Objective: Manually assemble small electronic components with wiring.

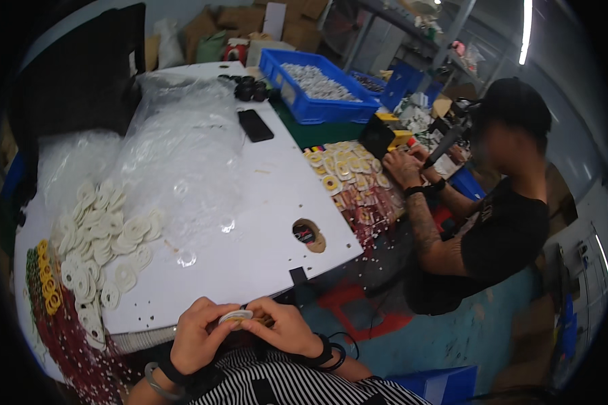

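Just off the table's front edge, my left hand (198, 332) and my right hand (281, 327) meet around a small white disc-shaped part (236, 316) with some yellow showing on it. The thumbs and fingers of both hands pinch it from either side. My fingers cover much of its rim and underside. To the left on the white table (263, 223) lies a heap of flat white ring-shaped parts (94, 236). Beside that heap sit yellow ring parts (48, 277) with dark red wires (61, 344) that have small white ends.
Clear plastic bags (182, 142) cover the table's left half. A black phone (255, 125) lies near a blue crate (324, 88) of small pale parts. At the right, a co-worker (479, 229) works beside a pile of yellow-and-white discs (348, 169). The tabletop has a round hole (309, 236).
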{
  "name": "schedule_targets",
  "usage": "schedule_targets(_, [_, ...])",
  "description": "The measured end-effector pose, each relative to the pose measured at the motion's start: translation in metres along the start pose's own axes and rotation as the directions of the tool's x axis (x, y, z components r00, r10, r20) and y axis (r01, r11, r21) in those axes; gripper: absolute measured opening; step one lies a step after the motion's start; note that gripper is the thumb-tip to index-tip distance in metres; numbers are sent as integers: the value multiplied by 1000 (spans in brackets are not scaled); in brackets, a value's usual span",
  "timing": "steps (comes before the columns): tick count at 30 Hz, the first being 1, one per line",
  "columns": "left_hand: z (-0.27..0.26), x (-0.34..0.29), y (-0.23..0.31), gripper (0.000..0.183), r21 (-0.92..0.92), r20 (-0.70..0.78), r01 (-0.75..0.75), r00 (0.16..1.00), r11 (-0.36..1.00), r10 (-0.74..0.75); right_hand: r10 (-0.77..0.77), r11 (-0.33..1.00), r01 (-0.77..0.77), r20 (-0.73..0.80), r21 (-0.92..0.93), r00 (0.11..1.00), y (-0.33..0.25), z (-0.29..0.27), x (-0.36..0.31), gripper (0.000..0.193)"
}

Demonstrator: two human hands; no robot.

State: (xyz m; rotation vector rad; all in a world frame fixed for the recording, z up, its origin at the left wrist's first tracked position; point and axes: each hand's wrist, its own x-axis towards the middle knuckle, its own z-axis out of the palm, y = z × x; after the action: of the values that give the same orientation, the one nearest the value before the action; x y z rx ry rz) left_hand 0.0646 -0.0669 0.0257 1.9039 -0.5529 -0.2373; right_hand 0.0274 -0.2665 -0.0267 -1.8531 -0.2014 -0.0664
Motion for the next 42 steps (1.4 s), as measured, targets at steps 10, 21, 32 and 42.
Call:
schedule_targets(10, [14,27,17,24,-147,283,265,934,953,-216,-50,998,45,-109,-41,993,0,-20,-14,24])
schedule_targets(21, [51,71,59,22,413,357,-377,904,829,234,35,971,-74,-174,-225,984,11,-57,-47,25])
schedule_targets(32, [82,219,121,21,33,600,-93,798,995,55,45,680,483,-689,552,724,59,-116,-96,22])
schedule_targets(42, [196,428,110,33,34,741,-103,670,994,44,157,873,396,-934,284,322,98,-156,-100,16])
